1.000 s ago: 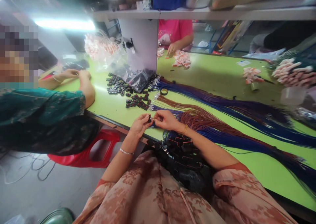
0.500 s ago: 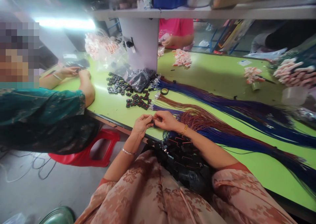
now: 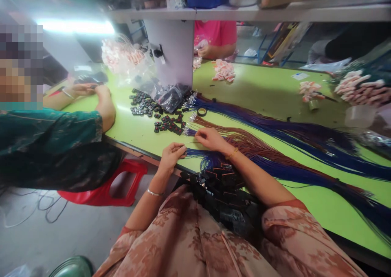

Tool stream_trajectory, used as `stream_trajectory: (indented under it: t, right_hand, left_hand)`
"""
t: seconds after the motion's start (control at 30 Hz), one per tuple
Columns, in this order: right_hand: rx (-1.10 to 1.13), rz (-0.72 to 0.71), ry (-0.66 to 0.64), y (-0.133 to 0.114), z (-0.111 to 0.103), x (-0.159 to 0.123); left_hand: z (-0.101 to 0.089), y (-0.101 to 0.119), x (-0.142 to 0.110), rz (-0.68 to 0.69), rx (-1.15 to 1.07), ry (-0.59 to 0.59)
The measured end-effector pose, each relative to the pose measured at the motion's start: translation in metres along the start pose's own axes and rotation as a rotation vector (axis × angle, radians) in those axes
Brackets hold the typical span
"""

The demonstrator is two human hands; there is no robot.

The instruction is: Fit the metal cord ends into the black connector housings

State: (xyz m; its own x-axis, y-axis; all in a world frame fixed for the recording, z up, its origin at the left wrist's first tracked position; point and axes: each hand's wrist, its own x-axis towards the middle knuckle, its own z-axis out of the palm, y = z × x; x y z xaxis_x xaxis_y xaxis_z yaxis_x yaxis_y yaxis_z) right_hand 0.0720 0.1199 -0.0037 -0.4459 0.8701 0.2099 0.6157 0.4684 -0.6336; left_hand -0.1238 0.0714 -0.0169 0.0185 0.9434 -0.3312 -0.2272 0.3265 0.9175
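My left hand (image 3: 171, 157) is closed in a pinch at the table's front edge. A small black plastic connector housing sits at its fingertips, mostly hidden by them. Up and to the right, my right hand (image 3: 210, 139) is closed too, thumb against forefinger, with a thin wire showing faintly at the fingertips. It hovers over the bundle of brown wires (image 3: 244, 140). Blue wires (image 3: 198, 152) run below it, between the two hands. Loose black housings (image 3: 168, 123) lie beyond my left hand. Black housings with wires (image 3: 226, 195) are heaped on my lap.
A roll of black tape (image 3: 202, 112) lies by the silvery wire ends. Another blue-purple wire bundle (image 3: 259, 116) stretches across the green table (image 3: 137, 140). To the left a co-worker's arm (image 3: 105, 106) rests on the tabletop; a person in pink (image 3: 216, 38) sits opposite. A red stool (image 3: 128, 183) stands below.
My hands were together at the black housing; now my right hand has moved away, up and to the right. My left hand stays nearly in place. The opposite person's hand has drawn back from the pile.
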Motion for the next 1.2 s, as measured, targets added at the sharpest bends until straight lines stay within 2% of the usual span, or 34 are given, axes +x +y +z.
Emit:
stream_trajectory:
  t: [0.13,0.27,0.37,0.53,0.7,0.9,1.2]
  right_hand:
    - [-0.226,0.052,-0.121,0.005,0.003,0.002]
    - [-0.385,0.058,-0.167,0.0,0.015,0.003]
    - [-0.309,0.039,-0.131,-0.001,0.015,0.004]
    - [0.07,0.026,0.037,-0.005,0.006,0.003]
    - [0.284,0.038,0.073,-0.012,0.003,0.001]
    - [0.241,0.018,0.097,-0.011,0.004,-0.003]
    - [0.058,0.004,0.051,-0.011,0.006,-0.004]
  left_hand:
    - [-0.003,0.002,-0.002,-0.021,0.028,-0.025]
    - [-0.001,0.003,-0.003,-0.012,0.023,-0.05]
    - [0.001,0.003,-0.003,0.026,0.005,-0.054]
    - [0.01,0.002,0.002,0.009,-0.126,-0.056]
    - [0.018,-0.004,0.013,-0.034,-0.298,-0.076]
    - [0.019,-0.012,0.022,-0.061,-0.414,-0.136]
    - [0.014,-0.017,0.026,-0.064,-0.437,-0.18]
